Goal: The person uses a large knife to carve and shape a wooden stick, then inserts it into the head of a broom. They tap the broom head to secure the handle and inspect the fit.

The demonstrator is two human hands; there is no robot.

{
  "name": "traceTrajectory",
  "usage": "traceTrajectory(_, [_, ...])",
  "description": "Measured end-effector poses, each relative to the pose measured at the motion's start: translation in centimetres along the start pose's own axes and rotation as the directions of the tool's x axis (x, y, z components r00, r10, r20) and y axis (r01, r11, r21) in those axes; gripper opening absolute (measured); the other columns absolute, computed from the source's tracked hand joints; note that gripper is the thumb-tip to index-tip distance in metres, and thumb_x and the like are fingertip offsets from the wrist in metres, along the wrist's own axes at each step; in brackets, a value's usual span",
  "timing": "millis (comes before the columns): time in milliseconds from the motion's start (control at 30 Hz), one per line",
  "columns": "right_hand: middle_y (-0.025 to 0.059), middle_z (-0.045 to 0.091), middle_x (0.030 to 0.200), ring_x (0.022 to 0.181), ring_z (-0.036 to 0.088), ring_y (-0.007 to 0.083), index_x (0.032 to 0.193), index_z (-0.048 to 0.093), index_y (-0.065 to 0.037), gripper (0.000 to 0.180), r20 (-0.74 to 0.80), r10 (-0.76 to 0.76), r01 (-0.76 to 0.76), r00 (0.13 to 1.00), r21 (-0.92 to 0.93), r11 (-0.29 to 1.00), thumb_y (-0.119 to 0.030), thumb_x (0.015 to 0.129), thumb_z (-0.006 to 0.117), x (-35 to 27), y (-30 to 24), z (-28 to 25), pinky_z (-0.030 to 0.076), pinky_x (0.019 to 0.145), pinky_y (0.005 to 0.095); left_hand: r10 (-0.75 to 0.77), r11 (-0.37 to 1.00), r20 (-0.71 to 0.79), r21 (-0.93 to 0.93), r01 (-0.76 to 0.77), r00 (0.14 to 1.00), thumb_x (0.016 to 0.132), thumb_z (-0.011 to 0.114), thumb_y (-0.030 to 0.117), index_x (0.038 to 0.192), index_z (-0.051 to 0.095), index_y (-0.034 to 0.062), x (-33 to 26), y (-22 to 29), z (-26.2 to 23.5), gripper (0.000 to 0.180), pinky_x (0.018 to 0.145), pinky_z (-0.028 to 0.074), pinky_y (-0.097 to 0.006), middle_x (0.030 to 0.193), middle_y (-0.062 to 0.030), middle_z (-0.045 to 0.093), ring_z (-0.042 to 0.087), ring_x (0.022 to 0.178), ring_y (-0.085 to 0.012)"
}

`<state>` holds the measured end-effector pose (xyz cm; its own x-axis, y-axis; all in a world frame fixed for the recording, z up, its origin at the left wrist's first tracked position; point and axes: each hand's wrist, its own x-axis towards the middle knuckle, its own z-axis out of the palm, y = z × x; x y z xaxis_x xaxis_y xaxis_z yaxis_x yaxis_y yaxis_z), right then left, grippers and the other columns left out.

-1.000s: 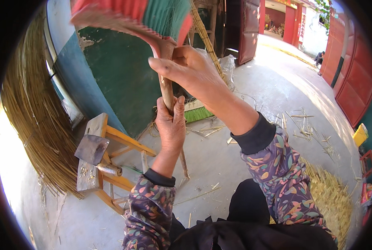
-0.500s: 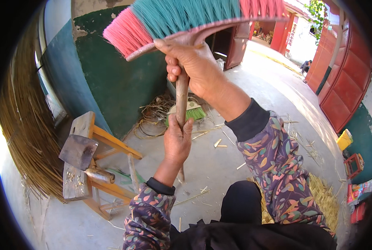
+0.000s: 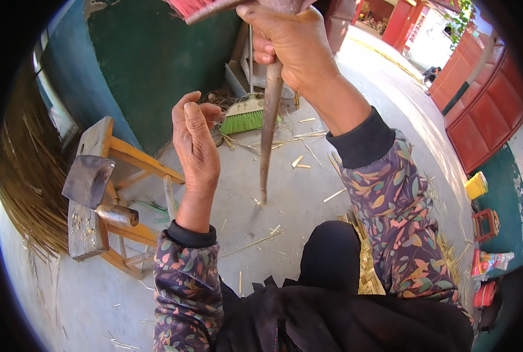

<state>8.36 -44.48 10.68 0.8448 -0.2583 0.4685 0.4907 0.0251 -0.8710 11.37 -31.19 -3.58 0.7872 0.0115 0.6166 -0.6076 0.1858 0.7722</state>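
The right hand (image 3: 294, 50) has a closed grip on the broom handle (image 3: 268, 126); the left hand (image 3: 196, 144), open, hovers just left of the handle.

**A cluttered yard at midday**

To my left a small wooden stool (image 3: 106, 176) with orange legs is standing on the concrete floor (image 3: 308, 193), and a hatchet (image 3: 91, 188) with a broad grey blade is lying across its worn top. Behind it, a thick bundle of dry straw (image 3: 30, 193) is leaning near the green wall (image 3: 156, 64). A green-bristled brush head (image 3: 244, 117) is lying at the foot of that wall among scattered straw cuttings. On my right, red doors (image 3: 484, 111) are lining the sunlit lane, with a yellow container (image 3: 476, 185) sitting just below them and a small red stool (image 3: 485, 224) standing nearby. A woven straw mat (image 3: 364, 264) is showing beside my dark trousers.
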Motion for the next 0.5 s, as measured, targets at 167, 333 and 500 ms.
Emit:
traceTrajectory(167, [-0.0058,0.044,0.062,0.048,0.042,0.0046,0.08,0.056,-0.012,0.017,0.221,-0.195,0.127,0.955,0.291,0.948,-0.014,0.089,0.07,2.6,-3.7,-1.0,0.035,0.042,0.0206,-0.092,0.994,0.113,-0.045,0.098,0.989,0.105,0.036,0.047,0.112,0.058,-0.0005,-0.3,-1.3,-0.1,0.053,0.072,0.046,-0.025,0.086,-0.0047,0.065,0.06,0.08,-0.0102])
traceTrajectory(333, [-0.0058,0.042,0.06,0.045,0.041,0.0058,0.082,0.056,-0.014,0.016,-0.004,-0.063,0.063,0.998,0.135,0.989,-0.016,0.088,0.071,0.4,0.9,-2.8,0.034,0.038,0.0212,-0.269,0.951,0.148,-0.114,0.287,0.952,0.103,0.042,0.048,0.108,0.06,-0.0011,-0.7,-2.5,0.7,0.053,0.07,0.046,-0.026,0.085,-0.0039,0.066,0.06,0.08,-0.01])
traceTrajectory(500, [-0.0076,0.041,0.059,0.045,0.039,0.0039,0.086,0.056,-0.016,0.012,0.089,-0.068,0.048,0.994,0.209,0.977,-0.017,0.089,0.068,0.3,0.6,-3.3,0.033,0.04,0.0205,-0.113,0.994,0.38,0.035,0.108,0.918,0.102,0.044,0.053,0.125,0.058,0.0023,-1.5,-3.9,0.7,0.057,0.086,0.047,-0.029,0.102,-0.0074,0.065,0.06,0.097,-0.0144])
